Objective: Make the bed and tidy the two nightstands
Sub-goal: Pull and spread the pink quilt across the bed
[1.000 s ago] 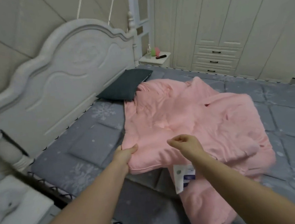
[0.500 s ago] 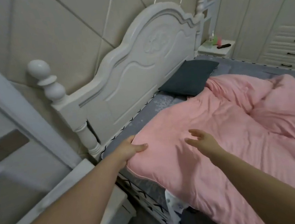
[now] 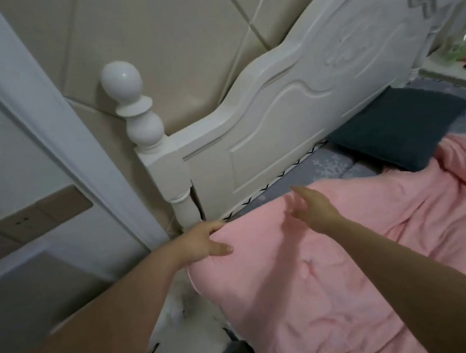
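Since half a second ago your left hand (image 3: 204, 242) has drawn the quilt (image 3: 323, 267) corner up beside the headboard (image 3: 290, 106) post and grips it; your right hand (image 3: 312, 210) hovers open-fingered. Quilt lies rumpled, pillow (image 3: 397, 125) unplaced, nightstands untouched: early going.

Motion blur smears the right hand (image 3: 315, 210) above the pink quilt (image 3: 311, 283), whose lower and right parts run out of frame. The far nightstand (image 3: 446, 72), cut by the right edge, carries small items too blurred to identify. The quilt corner hides the left hand (image 3: 201, 239) fingertips.
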